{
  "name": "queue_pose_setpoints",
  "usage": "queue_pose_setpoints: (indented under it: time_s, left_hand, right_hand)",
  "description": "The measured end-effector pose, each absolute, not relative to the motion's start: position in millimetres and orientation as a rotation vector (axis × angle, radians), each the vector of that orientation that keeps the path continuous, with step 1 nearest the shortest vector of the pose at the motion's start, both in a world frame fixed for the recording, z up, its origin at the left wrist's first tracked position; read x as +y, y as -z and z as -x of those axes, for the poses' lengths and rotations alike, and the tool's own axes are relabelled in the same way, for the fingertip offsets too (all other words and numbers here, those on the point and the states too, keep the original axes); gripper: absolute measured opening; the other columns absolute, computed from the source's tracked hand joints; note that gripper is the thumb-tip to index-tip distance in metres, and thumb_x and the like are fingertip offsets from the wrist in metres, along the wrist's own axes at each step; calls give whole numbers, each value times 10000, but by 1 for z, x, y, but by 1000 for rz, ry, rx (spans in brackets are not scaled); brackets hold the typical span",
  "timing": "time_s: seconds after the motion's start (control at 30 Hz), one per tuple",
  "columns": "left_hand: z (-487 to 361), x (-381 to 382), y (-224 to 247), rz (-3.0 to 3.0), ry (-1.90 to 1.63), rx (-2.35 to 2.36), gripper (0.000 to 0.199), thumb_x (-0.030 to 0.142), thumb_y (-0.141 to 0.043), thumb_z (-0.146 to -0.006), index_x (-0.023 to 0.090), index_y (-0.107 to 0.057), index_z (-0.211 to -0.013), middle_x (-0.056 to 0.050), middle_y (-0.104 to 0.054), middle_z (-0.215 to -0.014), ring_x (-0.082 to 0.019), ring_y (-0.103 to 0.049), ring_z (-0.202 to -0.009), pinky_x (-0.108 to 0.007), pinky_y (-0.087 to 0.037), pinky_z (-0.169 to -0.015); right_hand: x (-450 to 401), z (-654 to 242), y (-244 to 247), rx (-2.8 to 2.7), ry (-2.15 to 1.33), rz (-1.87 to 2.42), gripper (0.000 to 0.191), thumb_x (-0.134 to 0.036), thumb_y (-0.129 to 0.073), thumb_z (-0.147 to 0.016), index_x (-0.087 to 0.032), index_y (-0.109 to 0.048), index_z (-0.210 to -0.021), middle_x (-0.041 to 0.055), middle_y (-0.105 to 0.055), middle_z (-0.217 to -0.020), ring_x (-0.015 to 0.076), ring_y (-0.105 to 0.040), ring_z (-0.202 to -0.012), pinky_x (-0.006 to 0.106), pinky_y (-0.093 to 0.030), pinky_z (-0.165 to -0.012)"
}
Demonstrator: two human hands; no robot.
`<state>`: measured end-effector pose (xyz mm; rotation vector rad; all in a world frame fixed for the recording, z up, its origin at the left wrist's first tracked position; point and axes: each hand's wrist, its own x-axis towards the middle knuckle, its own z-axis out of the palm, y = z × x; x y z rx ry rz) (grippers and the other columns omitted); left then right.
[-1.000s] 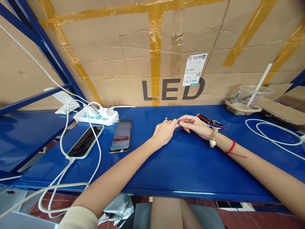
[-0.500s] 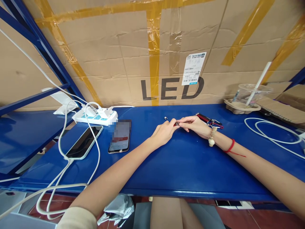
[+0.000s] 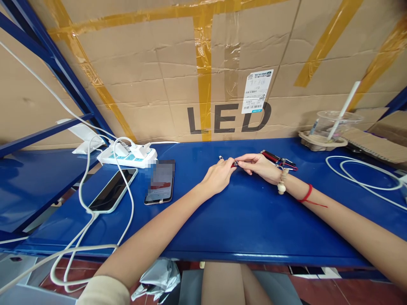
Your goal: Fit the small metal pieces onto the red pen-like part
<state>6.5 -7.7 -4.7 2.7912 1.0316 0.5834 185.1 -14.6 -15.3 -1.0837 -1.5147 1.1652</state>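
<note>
Over the middle of the blue table point(image 3: 254, 224), my two hands meet at the fingertips. My left hand point(image 3: 218, 176) is closed around a small red piece with a dark metallic end point(image 3: 234, 164), mostly hidden by the fingers. The thumb and fingers of my right hand point(image 3: 259, 167) pinch together at its metallic end. Just beyond my left fingers lies a tiny silvery part point(image 3: 220, 157), too small to name. Behind my right hand are slim red and black tube-like items with carabiner clips point(image 3: 280, 160).
At the left stand a white power strip point(image 3: 127, 156) with plugged chargers, a phone in a pale case point(image 3: 113, 190) and a dark phone point(image 3: 161, 182). White cable loops point(image 3: 362, 173) and a plastic cup with straw point(image 3: 338, 123) lie right. A large cardboard box point(image 3: 143, 76) rises behind.
My hands stay together over nearly the same spot. The left fingers have shifted very slightly, now partly covering the tiny silvery part's near side. The camera view has moved a little.
</note>
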Motion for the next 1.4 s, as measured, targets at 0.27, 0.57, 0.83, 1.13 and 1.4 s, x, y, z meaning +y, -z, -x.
queue_pose_setpoints:
  time_s: [0.27,0.57,0.83,1.13,1.4]
  left_hand:
    - [-8,-6,8,-2851,-633,1086,233,279,-217,-919,178,-421,-965,-42,-578,-926,-148,-541,-851,-252,-435,-723]
    - [-8,-7,8,-2889,-612,1112,231,266,-226,-919,164,-427,-968,-57,-596,-916,-157,-556,-838,-252,-428,-693]
    - [-8,-8,6,-2850,-585,1121,258,282,-199,-921,170,-429,-953,-65,-592,-922,-165,-554,-862,-261,-427,-707]
    - [-7,-9,5,-2851,-594,1112,284,281,-179,-924,170,-439,-954,-65,-598,-920,-168,-562,-849,-266,-423,-702]
    - [-8,-11,3,-2727,-569,1141,254,302,-204,-920,215,-423,-1014,-38,-586,-1016,-166,-556,-913,-248,-432,-656]
  right_hand:
    - [-14,-185,16,-1497,-1154,1098,357,-397,-690,-635,-184,-668,-921,11,-567,-660,68,-386,-493,230,-328,-449]
    - [-14,-185,16,-1496,-1158,1119,375,-414,-699,-616,-188,-676,-914,12,-580,-655,68,-389,-479,239,-340,-456]
    - [-15,-184,15,-1516,-1139,1127,364,-413,-703,-610,-184,-677,-891,13,-576,-654,72,-396,-486,237,-348,-457]
    - [-15,-185,15,-1522,-1172,1083,341,-362,-726,-594,-179,-673,-877,25,-607,-716,73,-424,-506,231,-346,-455]
    - [-16,-184,14,-1530,-1155,1087,367,-388,-707,-609,-173,-653,-901,17,-589,-704,65,-404,-492,230,-342,-457]
